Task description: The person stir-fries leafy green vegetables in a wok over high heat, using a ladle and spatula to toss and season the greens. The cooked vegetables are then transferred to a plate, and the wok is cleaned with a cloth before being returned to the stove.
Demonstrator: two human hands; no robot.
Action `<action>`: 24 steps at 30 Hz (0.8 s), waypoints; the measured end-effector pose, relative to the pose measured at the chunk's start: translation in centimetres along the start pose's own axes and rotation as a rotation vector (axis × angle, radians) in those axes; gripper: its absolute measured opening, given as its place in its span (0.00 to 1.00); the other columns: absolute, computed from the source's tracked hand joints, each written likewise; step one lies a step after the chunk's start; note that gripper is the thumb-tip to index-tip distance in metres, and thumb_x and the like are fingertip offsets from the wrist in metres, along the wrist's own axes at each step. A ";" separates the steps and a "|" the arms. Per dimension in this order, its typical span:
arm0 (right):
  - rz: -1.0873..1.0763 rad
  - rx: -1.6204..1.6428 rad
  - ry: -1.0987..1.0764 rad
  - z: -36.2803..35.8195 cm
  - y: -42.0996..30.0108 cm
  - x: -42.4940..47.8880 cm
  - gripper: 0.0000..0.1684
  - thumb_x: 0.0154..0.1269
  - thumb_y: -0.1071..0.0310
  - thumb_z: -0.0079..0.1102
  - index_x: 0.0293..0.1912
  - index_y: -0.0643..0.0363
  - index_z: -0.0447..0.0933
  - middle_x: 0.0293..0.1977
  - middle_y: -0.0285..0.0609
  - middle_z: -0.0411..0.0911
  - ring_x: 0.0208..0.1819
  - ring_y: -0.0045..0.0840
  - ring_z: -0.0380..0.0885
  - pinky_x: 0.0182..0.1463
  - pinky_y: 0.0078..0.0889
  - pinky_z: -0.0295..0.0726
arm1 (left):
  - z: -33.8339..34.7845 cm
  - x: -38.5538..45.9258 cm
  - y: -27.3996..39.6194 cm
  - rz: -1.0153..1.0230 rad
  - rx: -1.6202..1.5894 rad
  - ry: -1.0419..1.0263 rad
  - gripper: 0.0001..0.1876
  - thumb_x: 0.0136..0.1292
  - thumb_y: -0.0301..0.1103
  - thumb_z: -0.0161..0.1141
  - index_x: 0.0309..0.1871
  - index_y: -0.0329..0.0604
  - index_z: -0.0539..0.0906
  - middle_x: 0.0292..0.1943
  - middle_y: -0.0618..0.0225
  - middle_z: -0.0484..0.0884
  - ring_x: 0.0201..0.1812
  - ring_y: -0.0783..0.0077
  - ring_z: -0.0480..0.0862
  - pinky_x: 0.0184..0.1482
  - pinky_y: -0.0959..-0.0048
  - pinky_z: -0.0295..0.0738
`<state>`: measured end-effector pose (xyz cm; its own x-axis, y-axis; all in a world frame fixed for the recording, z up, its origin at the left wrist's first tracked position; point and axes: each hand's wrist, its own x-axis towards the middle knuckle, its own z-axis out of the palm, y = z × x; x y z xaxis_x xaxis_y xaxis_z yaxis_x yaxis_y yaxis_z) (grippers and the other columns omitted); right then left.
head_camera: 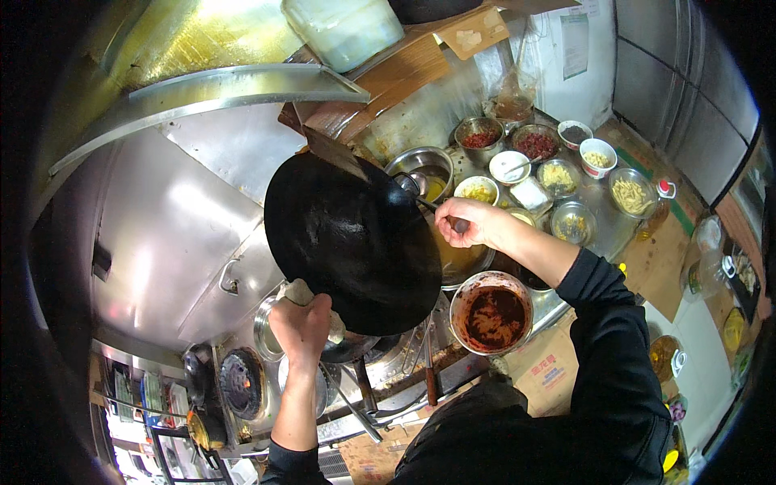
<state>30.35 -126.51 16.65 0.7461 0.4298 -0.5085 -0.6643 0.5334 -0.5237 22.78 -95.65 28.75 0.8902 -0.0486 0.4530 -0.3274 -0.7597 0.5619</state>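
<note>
A large black wok [351, 242] is tipped up before me, its broad dark face towards the camera. My left hand [303, 327] grips its near left edge through a pale cloth [335, 327]. Fingers curled, my right hand [464, 223] holds the handle of a ladle [413, 183], whose bowl is over a steel basin [448, 163] with yellowish liquid. Partly behind the right hand and the wok stands a wide pan of brownish liquid [464, 260]. Nearer to me is a white tub [456, 327] with dark red sauce [497, 315].
Bowls of chopped ingredients [558, 177] crowd the back right, beside bowls of red chilli [481, 140]. A burner [241, 383] lies at the lower left. Long-handled tools [430, 376] rest along the stove's front. A steel hood edge [242, 85] hangs above, near a cardboard box [388, 79].
</note>
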 end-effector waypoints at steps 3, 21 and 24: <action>-0.042 0.000 0.021 -0.1 0.2 -0.3 0.12 0.56 0.72 0.50 0.18 0.54 0.64 0.12 0.32 0.66 0.12 0.16 0.64 0.14 0.16 0.62 | -0.2 -0.2 2.7 0.078 0.152 0.011 0.09 0.40 0.31 0.57 0.17 0.32 0.73 0.12 0.52 0.73 0.14 0.67 0.74 0.21 0.69 0.69; -0.095 0.016 0.043 1.4 1.6 -1.3 0.10 0.53 0.73 0.53 0.19 0.56 0.66 0.12 0.34 0.67 0.12 0.20 0.65 0.14 0.18 0.64 | -1.7 -1.7 2.4 0.016 0.161 -0.020 0.10 0.43 0.32 0.58 0.19 0.34 0.72 0.12 0.63 0.65 0.18 0.80 0.66 0.22 0.71 0.66; -0.107 -0.036 0.039 2.3 2.1 -1.6 0.11 0.52 0.73 0.53 0.17 0.55 0.65 0.12 0.35 0.66 0.12 0.20 0.65 0.13 0.19 0.62 | -2.7 -2.4 2.4 0.022 0.120 0.050 0.11 0.40 0.32 0.57 0.17 0.31 0.73 0.12 0.53 0.72 0.14 0.68 0.74 0.21 0.69 0.69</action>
<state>27.84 -124.41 17.92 0.8107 0.3432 -0.4742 -0.5829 0.5476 -0.6003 19.01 -95.59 30.85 0.8654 -0.0357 0.4999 -0.3034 -0.8312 0.4658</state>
